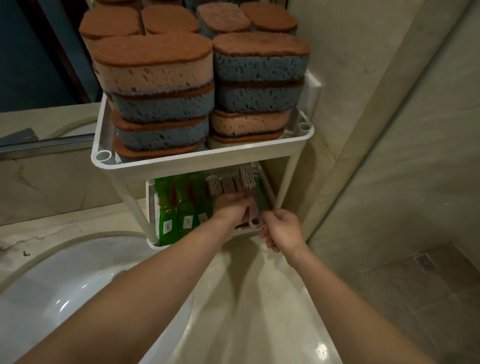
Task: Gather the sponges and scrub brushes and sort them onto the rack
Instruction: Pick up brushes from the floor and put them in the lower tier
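Both hands are at the lower shelf of the white rack (206, 157), under the stacked sponges (161, 73). The left hand (230, 207) curls round the neck of a pink scrub brush (254, 222). The right hand (282, 229) seems to pinch its looped handle end, though blur hides the fingertips. I'd slide the brush in level, bristles lined up with the scrub brushes (227, 183) already lying there, and keep it clear of the green bottles (178, 205) just beside them.
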A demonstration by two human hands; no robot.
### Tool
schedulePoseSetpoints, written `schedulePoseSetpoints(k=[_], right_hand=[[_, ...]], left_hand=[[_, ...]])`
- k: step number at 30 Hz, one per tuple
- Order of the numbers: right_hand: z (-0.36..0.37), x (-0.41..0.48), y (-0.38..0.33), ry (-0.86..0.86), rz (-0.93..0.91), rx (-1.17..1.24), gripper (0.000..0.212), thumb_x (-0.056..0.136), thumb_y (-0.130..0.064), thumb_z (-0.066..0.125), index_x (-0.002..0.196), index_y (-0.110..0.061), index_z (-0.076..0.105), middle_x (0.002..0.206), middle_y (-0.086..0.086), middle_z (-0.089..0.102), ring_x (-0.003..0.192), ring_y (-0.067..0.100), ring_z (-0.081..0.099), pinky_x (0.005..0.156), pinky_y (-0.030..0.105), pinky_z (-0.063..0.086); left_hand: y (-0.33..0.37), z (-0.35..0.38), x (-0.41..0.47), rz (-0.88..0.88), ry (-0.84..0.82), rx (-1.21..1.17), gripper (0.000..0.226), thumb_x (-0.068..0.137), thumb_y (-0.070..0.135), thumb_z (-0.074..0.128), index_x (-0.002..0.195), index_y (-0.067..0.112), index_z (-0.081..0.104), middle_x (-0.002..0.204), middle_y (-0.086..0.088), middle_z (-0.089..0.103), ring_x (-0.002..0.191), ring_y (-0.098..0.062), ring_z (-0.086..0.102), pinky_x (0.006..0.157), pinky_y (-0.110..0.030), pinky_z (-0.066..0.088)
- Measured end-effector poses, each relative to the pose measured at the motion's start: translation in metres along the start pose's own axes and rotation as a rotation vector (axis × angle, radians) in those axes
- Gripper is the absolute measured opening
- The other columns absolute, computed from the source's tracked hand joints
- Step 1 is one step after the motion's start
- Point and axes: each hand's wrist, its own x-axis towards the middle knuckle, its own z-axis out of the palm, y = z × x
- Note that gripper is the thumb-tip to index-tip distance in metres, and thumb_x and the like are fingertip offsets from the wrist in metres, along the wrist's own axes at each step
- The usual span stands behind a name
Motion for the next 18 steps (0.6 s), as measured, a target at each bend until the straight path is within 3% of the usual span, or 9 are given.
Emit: schedulePoseSetpoints(k=[4,7,11,15,18], right_hand=[[-0.006,-0.004,0.001,-0.056,0.067,0.140,0.013,0.091,-0.012,0.053,0.080,-0.010,0.059,0.055,0.007,0.060,0.034,0.015,0.043,0.034,0.017,0.024],[-0.008,-0.002,0.003,-0.054,0.115,0.218,0.009,0.095,-0.009,0.050,0.091,-0.008,0.058,0.059,0.008,0.061,0.036,0.013,0.046,0.034,0.019,0.026],[-0.004,0.009,0.004,-0.006,0.127,0.290,0.023,0.096,-0.009,0.049,0.116,0.003,0.053,0.062,0.009,0.057,0.038,0.012,0.045,0.034,0.019,0.025],[0.005,0.020,0.008,0.057,0.173,0.354,0.021,0.097,-0.008,0.049,0.113,0.005,0.051,0.061,0.011,0.057,0.036,0.013,0.044,0.033,0.017,0.025],[0.010,0.025,0.014,0.082,0.202,0.400,0.016,0.096,-0.010,0.052,0.105,0.002,0.056,0.060,0.010,0.059,0.033,0.013,0.044,0.033,0.016,0.026]], left_hand=[[-0.002,0.012,0.004,-0.036,-0.003,-0.027,0.014,0.091,0.007,0.062,0.083,0.017,0.068,0.072,-0.001,0.068,0.067,-0.014,0.067,0.060,-0.023,0.055],[-0.006,0.018,0.007,-0.028,-0.039,0.018,0.013,0.092,0.006,0.059,0.099,0.010,0.069,0.071,-0.005,0.069,0.062,-0.015,0.064,0.067,-0.030,0.057],[-0.010,0.018,0.011,-0.021,-0.070,0.038,0.020,0.095,0.005,0.053,0.108,0.015,0.065,0.076,-0.005,0.070,0.062,-0.014,0.067,0.066,-0.028,0.058],[-0.011,0.017,0.014,-0.060,-0.074,-0.020,0.016,0.096,0.006,0.052,0.098,0.018,0.064,0.079,-0.001,0.070,0.070,-0.015,0.070,0.062,-0.026,0.058],[-0.010,0.017,0.017,-0.072,-0.075,-0.035,0.019,0.098,0.008,0.050,0.111,0.014,0.062,0.090,-0.002,0.068,0.078,-0.016,0.068,0.062,-0.025,0.055]])
